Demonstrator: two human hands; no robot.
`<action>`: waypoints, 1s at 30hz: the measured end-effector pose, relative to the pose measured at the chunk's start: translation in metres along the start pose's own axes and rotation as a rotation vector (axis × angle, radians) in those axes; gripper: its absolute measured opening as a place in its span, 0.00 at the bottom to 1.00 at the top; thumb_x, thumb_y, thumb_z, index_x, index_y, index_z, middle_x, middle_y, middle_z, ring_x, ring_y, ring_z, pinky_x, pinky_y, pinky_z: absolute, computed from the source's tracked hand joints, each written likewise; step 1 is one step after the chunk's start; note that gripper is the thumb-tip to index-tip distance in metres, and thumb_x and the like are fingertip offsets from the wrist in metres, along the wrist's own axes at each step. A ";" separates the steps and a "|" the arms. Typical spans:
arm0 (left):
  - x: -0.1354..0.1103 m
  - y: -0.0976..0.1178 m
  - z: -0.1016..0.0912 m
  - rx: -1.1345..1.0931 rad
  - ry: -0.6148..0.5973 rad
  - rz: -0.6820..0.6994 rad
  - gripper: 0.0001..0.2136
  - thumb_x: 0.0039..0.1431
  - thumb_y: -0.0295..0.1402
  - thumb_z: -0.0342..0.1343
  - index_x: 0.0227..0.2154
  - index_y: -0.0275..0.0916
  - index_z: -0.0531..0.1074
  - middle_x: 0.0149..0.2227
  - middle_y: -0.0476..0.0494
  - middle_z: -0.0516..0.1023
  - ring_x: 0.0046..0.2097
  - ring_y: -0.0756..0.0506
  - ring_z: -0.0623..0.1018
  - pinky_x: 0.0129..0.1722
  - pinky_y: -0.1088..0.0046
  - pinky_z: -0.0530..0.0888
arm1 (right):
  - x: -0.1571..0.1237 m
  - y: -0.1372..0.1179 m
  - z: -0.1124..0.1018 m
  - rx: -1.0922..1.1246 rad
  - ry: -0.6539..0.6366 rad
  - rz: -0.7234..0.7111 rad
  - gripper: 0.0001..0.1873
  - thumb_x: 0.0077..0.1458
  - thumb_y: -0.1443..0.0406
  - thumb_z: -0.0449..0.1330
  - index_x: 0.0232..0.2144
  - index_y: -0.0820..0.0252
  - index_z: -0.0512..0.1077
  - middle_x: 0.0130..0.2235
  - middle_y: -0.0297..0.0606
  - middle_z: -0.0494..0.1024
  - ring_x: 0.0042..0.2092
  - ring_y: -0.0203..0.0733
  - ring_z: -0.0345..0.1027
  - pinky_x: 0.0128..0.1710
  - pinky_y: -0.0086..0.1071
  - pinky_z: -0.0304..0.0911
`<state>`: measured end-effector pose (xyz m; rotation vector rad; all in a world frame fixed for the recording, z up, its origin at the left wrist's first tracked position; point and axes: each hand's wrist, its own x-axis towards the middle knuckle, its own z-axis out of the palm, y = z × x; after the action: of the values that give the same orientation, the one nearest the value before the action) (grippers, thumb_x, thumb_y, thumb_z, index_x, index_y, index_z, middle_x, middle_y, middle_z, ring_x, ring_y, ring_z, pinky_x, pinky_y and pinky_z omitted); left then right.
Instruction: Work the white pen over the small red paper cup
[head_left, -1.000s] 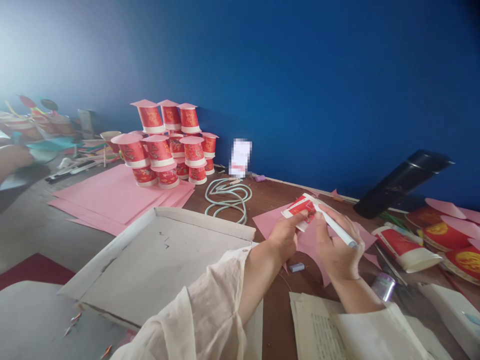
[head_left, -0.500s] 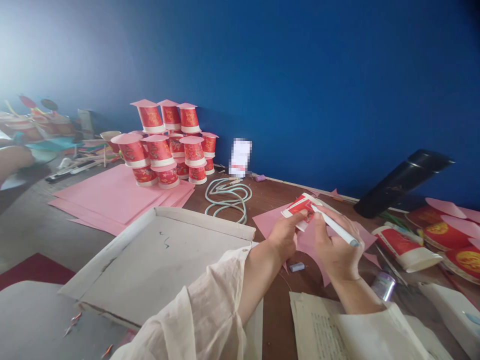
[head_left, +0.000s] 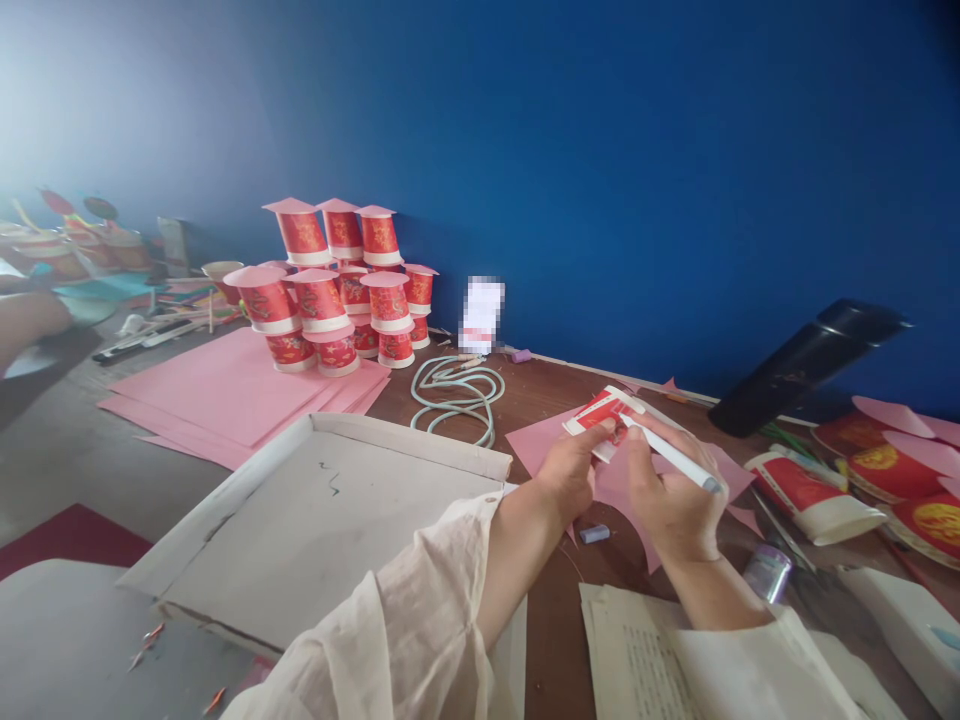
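- Left hand (head_left: 571, 472): fingers clasp a red paper cup (head_left: 594, 412) above pink paper (head_left: 538, 440).
- Right hand (head_left: 675, 505): fingers grip a white pen (head_left: 675, 455), tip at the cup.
- Marking appears underway; the next stroke calls for a steady cup.

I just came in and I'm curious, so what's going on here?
Someone's left hand holds a red and white piece above pink paper. Their right hand holds a white pen, its tip at the piece; whether it touches is hard to tell. Red cups stand stacked near the blue wall.
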<state>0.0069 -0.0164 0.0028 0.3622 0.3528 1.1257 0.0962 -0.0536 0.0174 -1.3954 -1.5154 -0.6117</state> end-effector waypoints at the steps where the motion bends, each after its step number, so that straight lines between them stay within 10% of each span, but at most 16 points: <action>1: 0.000 0.000 0.000 -0.002 0.001 0.000 0.12 0.41 0.31 0.67 0.32 0.37 0.77 0.36 0.43 0.80 0.47 0.42 0.76 0.53 0.66 0.65 | 0.000 0.000 0.000 0.004 -0.003 -0.003 0.10 0.54 0.64 0.57 0.38 0.61 0.75 0.38 0.42 0.80 0.39 0.44 0.73 0.43 0.39 0.67; 30: -0.002 0.000 0.004 0.012 0.007 0.000 0.13 0.39 0.31 0.67 0.32 0.35 0.77 0.37 0.41 0.80 0.47 0.40 0.76 0.52 0.65 0.65 | -0.001 0.000 0.000 0.002 0.044 -0.006 0.11 0.54 0.65 0.57 0.40 0.60 0.74 0.39 0.42 0.80 0.40 0.44 0.73 0.44 0.39 0.66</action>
<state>0.0076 -0.0185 0.0063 0.3682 0.3660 1.1256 0.0959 -0.0539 0.0165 -1.3685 -1.4856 -0.6405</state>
